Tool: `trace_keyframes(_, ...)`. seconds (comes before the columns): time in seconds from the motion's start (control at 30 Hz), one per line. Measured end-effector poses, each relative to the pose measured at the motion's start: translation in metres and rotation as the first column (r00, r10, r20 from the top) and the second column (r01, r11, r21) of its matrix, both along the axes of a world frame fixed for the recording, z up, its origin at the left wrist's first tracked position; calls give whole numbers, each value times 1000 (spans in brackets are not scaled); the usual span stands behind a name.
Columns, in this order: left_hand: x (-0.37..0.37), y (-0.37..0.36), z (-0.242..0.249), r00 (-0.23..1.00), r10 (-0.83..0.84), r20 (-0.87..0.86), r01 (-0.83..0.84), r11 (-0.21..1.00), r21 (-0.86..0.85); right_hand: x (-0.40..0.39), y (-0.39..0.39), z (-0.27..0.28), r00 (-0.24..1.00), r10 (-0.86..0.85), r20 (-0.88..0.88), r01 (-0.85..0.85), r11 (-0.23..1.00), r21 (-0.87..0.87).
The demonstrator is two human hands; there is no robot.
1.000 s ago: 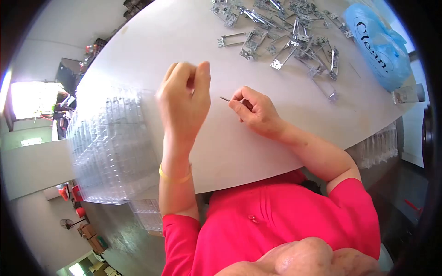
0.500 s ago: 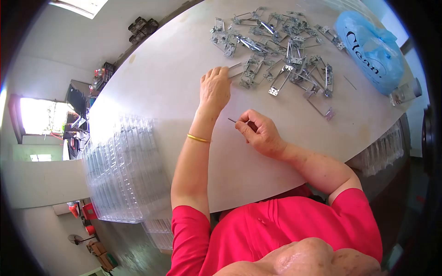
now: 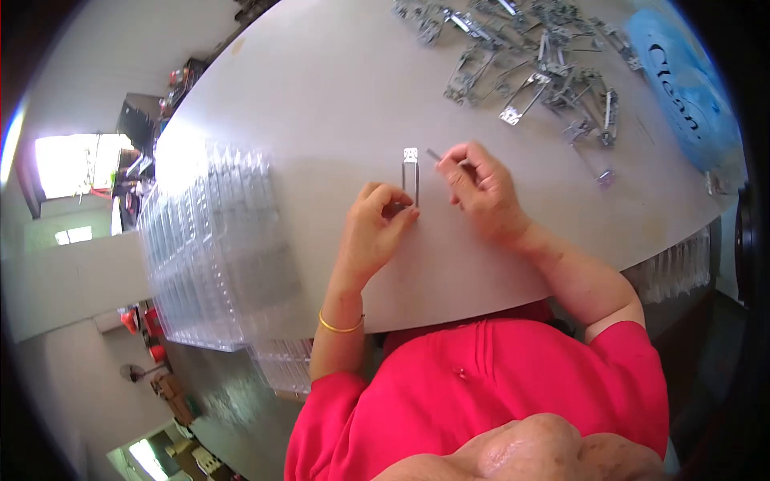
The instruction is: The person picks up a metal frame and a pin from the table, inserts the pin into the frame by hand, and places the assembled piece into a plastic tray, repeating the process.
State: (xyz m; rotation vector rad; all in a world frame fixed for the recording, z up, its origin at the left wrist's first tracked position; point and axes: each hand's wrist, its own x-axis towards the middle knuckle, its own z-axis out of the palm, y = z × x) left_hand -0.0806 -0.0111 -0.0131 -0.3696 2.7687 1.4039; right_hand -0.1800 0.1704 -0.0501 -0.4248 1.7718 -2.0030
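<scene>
My left hand (image 3: pixel 374 228) pinches the near end of a metal frame (image 3: pixel 411 156), which has two parallel rods and a small plate with holes at its far end. The fingers cover the frame's near end. To its right, my right hand (image 3: pixel 491 195) is closed on a thin metal rod (image 3: pixel 434 155), whose tip points up and left toward the frame without touching it. Farther back on the table lies a heap of similar metal frames (image 3: pixel 553 68).
A blue plastic bag (image 3: pixel 678 88) with "Clean" printed on it sits at the back right. Stacked clear plastic trays (image 3: pixel 212 248) stand at the left on the white table (image 3: pixel 321 96). More clear plastic trays (image 3: pixel 678 264) show below the table's right edge.
My left hand has come back from the heap toward me, bringing one metal frame. My right hand still holds the rod, near the frame. The view has shifted, so the heap appears higher.
</scene>
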Motion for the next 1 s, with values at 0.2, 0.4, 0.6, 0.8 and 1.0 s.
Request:
trace_keyframes(0.2, 10, 5, -2, 982, -3, 188, -131, 705, 696, -3, -5, -7, 999, 12, 53, -6, 994, -105)
trace_keyframes(0.4, 10, 8, -12, 983, -116, 143, -32, 662, 749, -3, 0, 1, 993, 111, 44, -110, 994, -27)
trace_keyframes(0.6, 7, 15, -12, 984, -129, 121, -1, 677, 736, -2, -2, -2, 979, 178, -99, -168, 981, 100)
trace_keyframes(0.8, 1, 28, -6, 979, -23, 201, -103, 798, 594, -3, 1, 0, 971, 225, -82, -213, 968, 131)
trace_keyframes(1.0, 4, 24, -14, 983, 19, 181, -111, 849, 516, 1, -3, -8, 975, 204, -84, -201, 979, 46)
